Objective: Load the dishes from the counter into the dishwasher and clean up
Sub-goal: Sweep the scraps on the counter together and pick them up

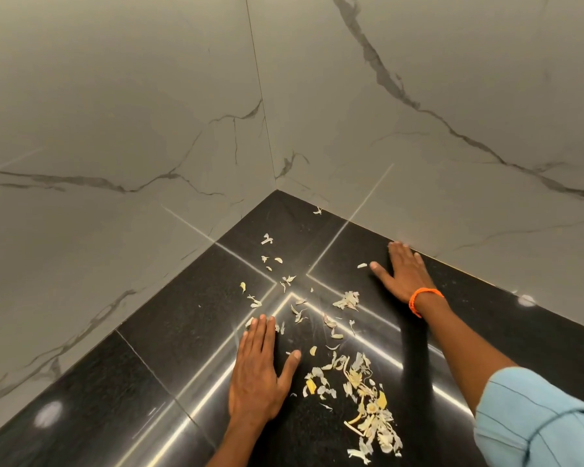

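Pale, dry peel scraps (361,396) litter the black counter (149,382) between left hand (260,375) and right hand (403,269); both lie flat, fingers straight, holding nothing.

The head camera looks steeply down, close, into the black counter (169,375) corner between marble walls (115,112).

The counter (169,352) runs off the bottom and right edges, so its front edge is out of sight, and both forearms are cut by the bottom edge, the right one under a light blue sleeve (536,423) that runs off the corner. The left hand (260,372) lies flat on the dark stone and hides whatever scraps (361,396) are under its palm, while a few peels poke out by its fingers (262,323). The scraps are too small and pale to tell what they are, garlic or onion skin perhaps.
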Motion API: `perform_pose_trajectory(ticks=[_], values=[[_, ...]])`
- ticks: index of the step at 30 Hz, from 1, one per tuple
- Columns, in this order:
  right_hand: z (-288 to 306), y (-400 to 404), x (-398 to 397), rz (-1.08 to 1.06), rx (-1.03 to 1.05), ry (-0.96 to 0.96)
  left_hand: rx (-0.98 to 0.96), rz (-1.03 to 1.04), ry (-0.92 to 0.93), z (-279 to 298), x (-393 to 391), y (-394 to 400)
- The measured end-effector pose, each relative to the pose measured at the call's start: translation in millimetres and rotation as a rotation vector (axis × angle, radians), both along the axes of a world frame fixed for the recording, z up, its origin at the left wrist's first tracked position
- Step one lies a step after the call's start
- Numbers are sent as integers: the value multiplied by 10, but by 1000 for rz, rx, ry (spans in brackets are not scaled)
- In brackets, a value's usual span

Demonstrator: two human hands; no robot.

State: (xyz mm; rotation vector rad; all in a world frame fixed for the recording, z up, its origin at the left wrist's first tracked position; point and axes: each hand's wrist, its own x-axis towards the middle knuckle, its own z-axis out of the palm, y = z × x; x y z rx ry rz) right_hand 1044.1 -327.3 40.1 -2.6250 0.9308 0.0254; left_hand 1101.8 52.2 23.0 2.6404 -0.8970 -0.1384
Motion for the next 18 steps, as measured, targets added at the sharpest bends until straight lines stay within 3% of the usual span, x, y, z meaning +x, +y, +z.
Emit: perform_pose_trajectory(ticks=[7,9,11,13,15,16,18], values=[[46,923,-117,594,-42,-6,6,5,5,5,8,-24],[75,1043,-251,681,-23,-22,2,8,7,25,14,-25],[35,871,-327,562,-82,-115,9,0,9,35,14,-33],[-26,537,-402,209,-115,-158,16,-7,12,26,-3,-55],[-56,317,-426,-79,-110,-46,20,-9,10,20,-21,-78],[-69,320,-389,-80,-113,9,24,-7,11,17,-19,-78],[-47,521,-282,158,-110,14,36,-5,15,27,1,-78]])
